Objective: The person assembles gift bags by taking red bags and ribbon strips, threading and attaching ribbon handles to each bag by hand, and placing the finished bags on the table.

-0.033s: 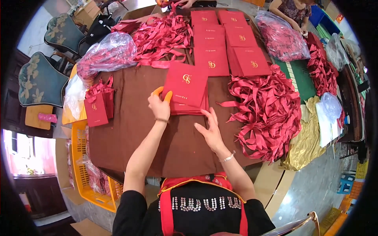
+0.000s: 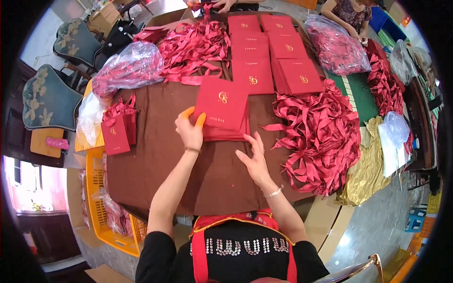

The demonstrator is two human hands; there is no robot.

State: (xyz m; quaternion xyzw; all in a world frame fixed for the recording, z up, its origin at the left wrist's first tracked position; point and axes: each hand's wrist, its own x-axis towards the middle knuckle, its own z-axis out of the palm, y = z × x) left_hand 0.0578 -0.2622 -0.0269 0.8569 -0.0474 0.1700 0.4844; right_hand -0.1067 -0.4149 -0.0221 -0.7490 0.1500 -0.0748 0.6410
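Observation:
A small stack of flat red paper bags [image 2: 225,135] with gold print lies in front of me on the brown-covered table. The top red bag [image 2: 222,101] sits askew over the ones beneath. My left hand [image 2: 191,129], with orange covers on its thumb and a finger, pinches this bag's lower left edge. At the stack's lower right corner is my right hand [image 2: 255,160], thumb and fingers apart, fingertips at or close to the edge; contact is hard to tell. Right of it spreads a heap of red ribbon [image 2: 318,141].
Rows of flat red bags [image 2: 252,75] lie beyond the stack. More ribbons [image 2: 196,47] and a plastic-wrapped bundle [image 2: 130,66] are at far left. Finished-looking small bags [image 2: 115,137] stand at left. An orange crate [image 2: 96,203] is beside the table. Other people's hands work at the far side.
Almost nothing differs. The view has shifted very slightly, and both hands stay at the stack.

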